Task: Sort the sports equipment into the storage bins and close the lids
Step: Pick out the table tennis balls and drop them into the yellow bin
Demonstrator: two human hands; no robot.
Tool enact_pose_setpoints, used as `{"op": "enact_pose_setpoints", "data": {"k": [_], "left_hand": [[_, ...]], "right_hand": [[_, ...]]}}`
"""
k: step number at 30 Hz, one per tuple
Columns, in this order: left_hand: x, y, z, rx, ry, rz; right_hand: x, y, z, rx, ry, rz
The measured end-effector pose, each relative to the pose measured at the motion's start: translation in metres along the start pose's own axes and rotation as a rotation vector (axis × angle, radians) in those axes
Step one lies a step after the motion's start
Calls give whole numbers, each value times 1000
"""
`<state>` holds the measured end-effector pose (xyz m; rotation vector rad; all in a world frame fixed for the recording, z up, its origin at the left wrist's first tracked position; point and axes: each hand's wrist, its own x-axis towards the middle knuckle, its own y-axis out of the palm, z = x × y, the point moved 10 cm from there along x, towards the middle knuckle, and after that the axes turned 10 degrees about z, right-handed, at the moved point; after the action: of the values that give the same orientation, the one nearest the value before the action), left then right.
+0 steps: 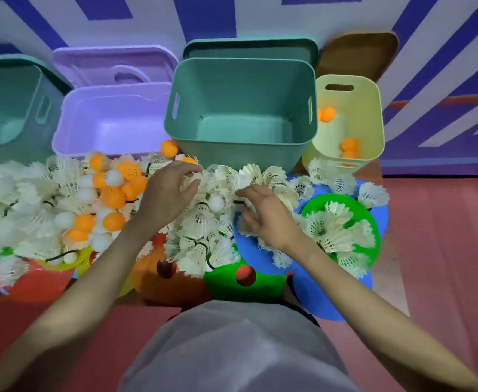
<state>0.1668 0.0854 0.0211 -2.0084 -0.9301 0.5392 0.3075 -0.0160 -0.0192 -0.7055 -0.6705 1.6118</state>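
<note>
A red floor (444, 250) carries four open bins at the back, two teal (240, 108) (6, 108), one lilac (110, 120) and one yellow (348, 120), with flat coloured discs (263, 257) in front, largely buried under white shuttlecocks (201, 222) and what look like table-tennis balls (113, 198).

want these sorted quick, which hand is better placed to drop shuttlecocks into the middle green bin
Left. The left hand already grips shuttlecocks just below the green bin; the right hand sits lower.
</note>
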Motion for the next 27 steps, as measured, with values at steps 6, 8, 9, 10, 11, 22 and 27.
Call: {"op": "enact_pose_setpoints", "data": {"k": [6,8,9,10,11,22,27], "left_hand": [[-29,-6,29,-30,-31,6],[-32,-3,38,-52,-64,19],[-32,-1,42,-54,-69,26],[-32,0,45,-49,-65,31],[-31,1,47,-40,-54,36],[-6,-1,58,20,19,30],[11,0,57,68,-18,69]], "right_hand": [[44,30,31,-201,-48,105],[53,34,33,-320,-41,119],[57,36,33,-374,-34,130],[60,38,33,-418,-24,149],[63,40,33,-453,-12,171],[81,50,33,-539,29,212],[76,38,28,-384,92,185]]}}
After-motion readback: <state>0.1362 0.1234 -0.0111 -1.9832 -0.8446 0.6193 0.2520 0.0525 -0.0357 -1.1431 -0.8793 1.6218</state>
